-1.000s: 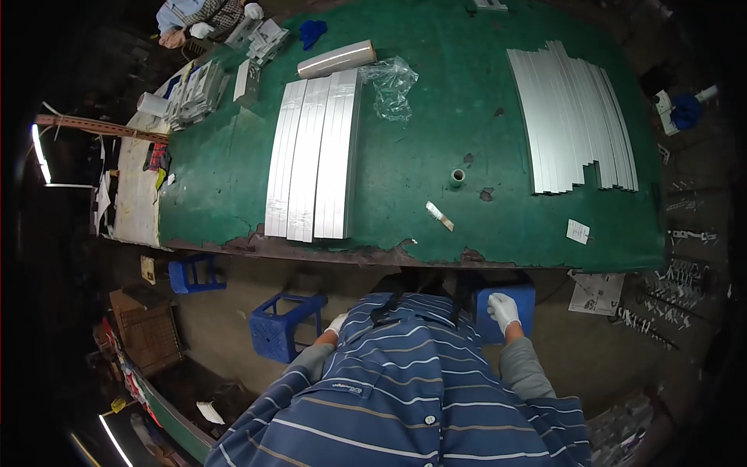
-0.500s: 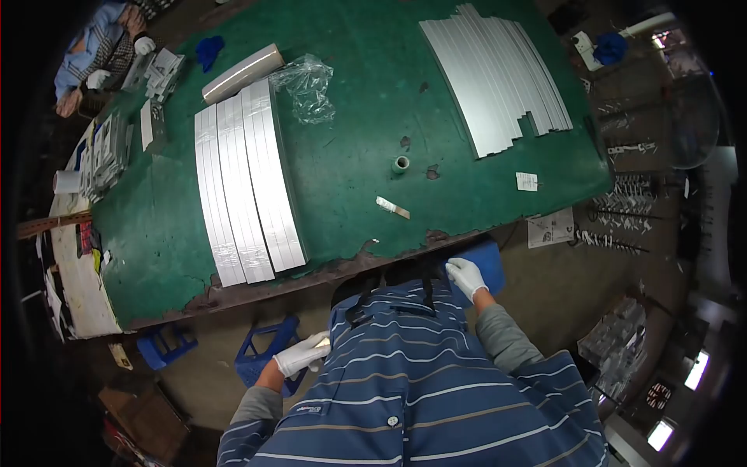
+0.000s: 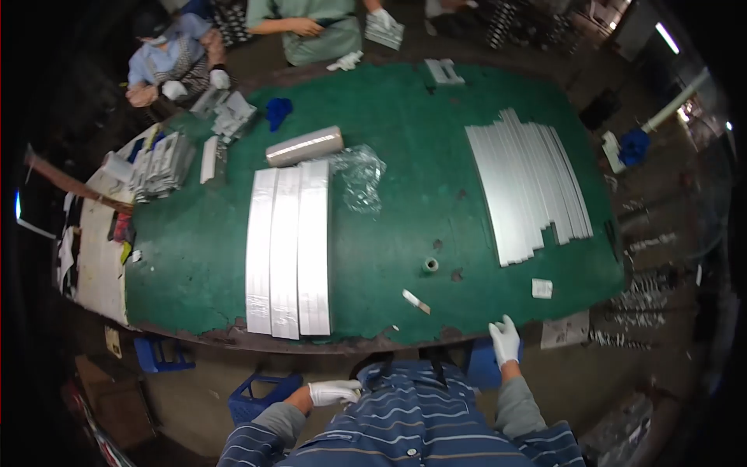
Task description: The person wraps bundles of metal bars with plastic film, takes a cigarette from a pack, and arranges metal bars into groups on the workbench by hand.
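My left hand (image 3: 333, 392), in a white glove, is beside the striped blue apron (image 3: 405, 424) at waist height. Its fingers look pressed together, and a tiny yellowish bit shows at the tips, too small to name. My right hand (image 3: 506, 341), also gloved, reaches to the table's front edge with fingers apart and nothing in it. Nearest to it on the green table (image 3: 373, 265) is a small white label (image 3: 542, 289). Further left lie a flat strip with a pale end (image 3: 416, 302) and an upright small tube (image 3: 430, 265).
Wrapped silver bar bundles (image 3: 285, 249) lie left of centre, below a film roll (image 3: 305, 146) and crumpled film (image 3: 362, 179). Loose silver bars (image 3: 529, 187) lie to the right. Blue stools (image 3: 264, 395) stand under the near edge. Two people (image 3: 307, 31) are at the far side.
My view has tilted up, bringing a second person at the far side into sight. My right hand has moved forward to the table edge with its fingers spreading. My left hand stays near the apron.
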Demonstrator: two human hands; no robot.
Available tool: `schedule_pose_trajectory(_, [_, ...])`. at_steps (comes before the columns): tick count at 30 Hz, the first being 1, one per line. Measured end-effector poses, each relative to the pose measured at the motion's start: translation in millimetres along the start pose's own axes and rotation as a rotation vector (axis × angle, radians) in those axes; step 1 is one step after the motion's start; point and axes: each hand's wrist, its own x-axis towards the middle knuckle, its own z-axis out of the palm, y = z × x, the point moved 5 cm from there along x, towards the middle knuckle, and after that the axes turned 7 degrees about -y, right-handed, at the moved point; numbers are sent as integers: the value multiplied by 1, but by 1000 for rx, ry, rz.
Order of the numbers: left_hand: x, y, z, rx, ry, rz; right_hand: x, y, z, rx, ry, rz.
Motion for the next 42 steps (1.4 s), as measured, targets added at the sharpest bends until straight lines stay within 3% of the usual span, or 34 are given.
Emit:
schedule_pose_trajectory(1, [1,14,5,7,57,25,18,-8,-7,30,-7,6])
schedule_pose_trajectory(3, [6,42,23,-499,259,339,53,-26,-17,77,6,-46])
schedule_pose_trajectory(6, [13,54,27,-394,488,427,106,-39,-21,215,38,-154])
schedule_pose_trajectory(8, [25,40,46,-302,625,433,125,-55,-26,370,32,-72])
schedule_pose_trajectory(9, [35,25,56,-314,592,369,127,-57,-24,677,-16,17])
schedule_pose_trajectory(11, [38,-4,68,319,823,141,138,-54,-15,1178,-109,182])
schedule_pose_trajectory(13, [45,7,48,1020,1044,-44,140,-63,-6,1408,-70,419])
schedule_pose_trajectory(18, [71,34,56,969,1243,-295,163,-56,1,1500,-280,290])
schedule_pose_trajectory(19, [73,45,58,973,1233,-309,165,-48,4,1504,-272,305])
schedule_pose_trajectory(23, [84,86,61,936,859,-507,178,-42,16,1636,-299,233])
schedule_pose_trajectory(24, [84,95,58,942,859,-510,178,-41,16,1642,-297,233])
schedule_pose_trajectory(28, [80,145,36,951,993,-256,173,-59,14,1710,-266,167])
schedule_pose_trajectory(30, [97,182,25,897,1095,-23,184,-48,20,1816,-141,383])
schedule_pose_trajectory(31, [111,201,21,898,1107,-15,187,-44,26,1817,-154,375])
schedule_pose_trajectory(34, [180,271,11,296,1037,205,199,-28,38,1675,-39,289])
schedule_pose_trajectory(36, [241,302,-6,356,1009,268,187,-31,40,1655,-36,306])
schedule_pose_trajectory(38, [311,323,-28,366,1013,318,169,-58,46,1832,-112,294])
schedule_pose_trajectory(40, [343,364,-18,563,1164,47,154,-60,60,1906,-193,277])
schedule_pose_trajectory(41, [353,377,-9,559,1175,56,152,-50,75,1903,-207,271])
schedule_pose_trajectory(42, [361,386,-1,647,1188,-49,145,-42,90,1666,-274,181])
